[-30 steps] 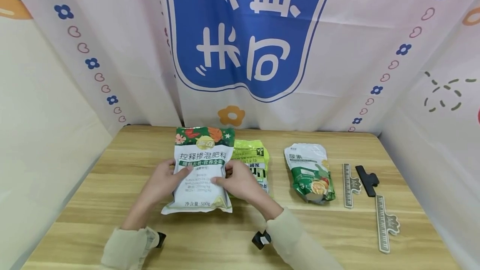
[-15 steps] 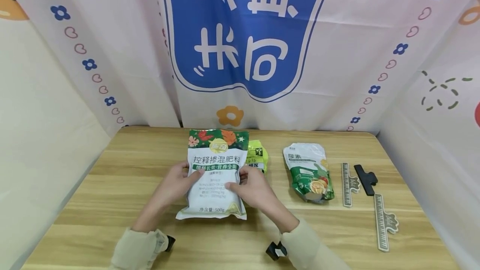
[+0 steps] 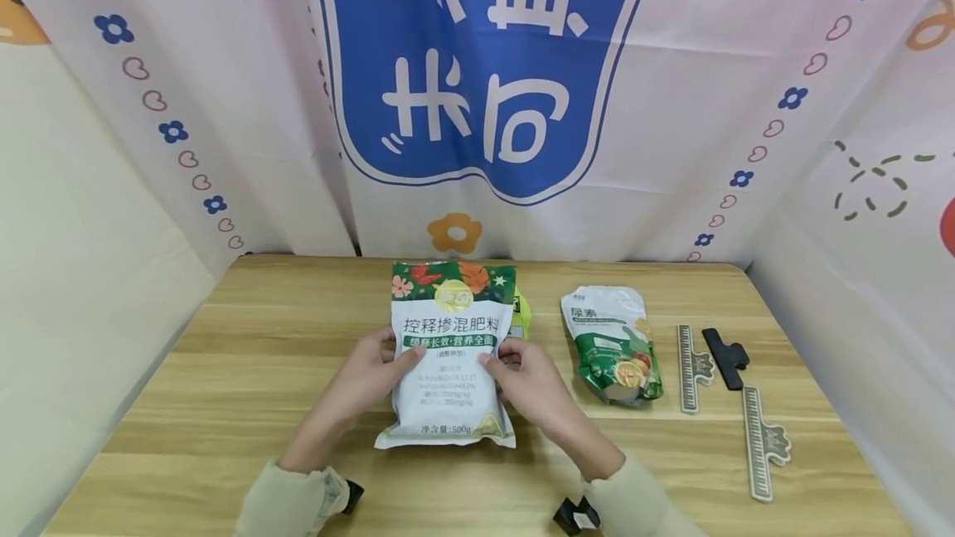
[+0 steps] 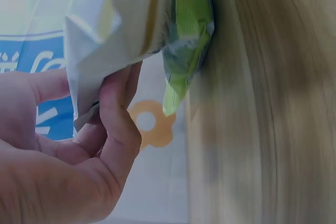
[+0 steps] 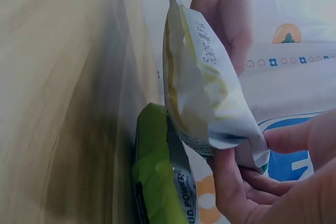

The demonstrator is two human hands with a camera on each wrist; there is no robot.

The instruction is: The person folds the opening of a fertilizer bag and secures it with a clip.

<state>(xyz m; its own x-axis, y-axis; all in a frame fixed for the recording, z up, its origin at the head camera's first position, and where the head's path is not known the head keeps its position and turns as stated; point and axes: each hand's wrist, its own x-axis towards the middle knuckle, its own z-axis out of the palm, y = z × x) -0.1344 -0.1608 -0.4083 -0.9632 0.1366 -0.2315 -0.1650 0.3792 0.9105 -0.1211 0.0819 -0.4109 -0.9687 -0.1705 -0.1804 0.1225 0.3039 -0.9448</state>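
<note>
A white and green fertilizer bag (image 3: 451,388) is held up above the table, its printed front toward the head camera. My left hand (image 3: 373,375) grips its left edge, thumb on the front and fingers curled behind. On the opposite edge my right hand (image 3: 533,384) grips in the same way. Mostly hidden behind it in the head view is a yellow-green bag (image 3: 521,317). The right wrist view shows that yellow-green bag (image 5: 155,171) close beside the underside of the white bag (image 5: 210,93); whether they touch I cannot tell.
Right of the hands lies a white and green pouch (image 3: 615,346). Beyond it are a grey clip (image 3: 688,371), a black clip (image 3: 725,359) and another grey clip (image 3: 759,446). A printed cloth (image 3: 477,106) hangs behind the wooden table (image 3: 186,404).
Both hands have carried the fertilizer bag to the right and slightly toward me. It now covers most of the yellow-green bag. The pouch and clips stay where they were.
</note>
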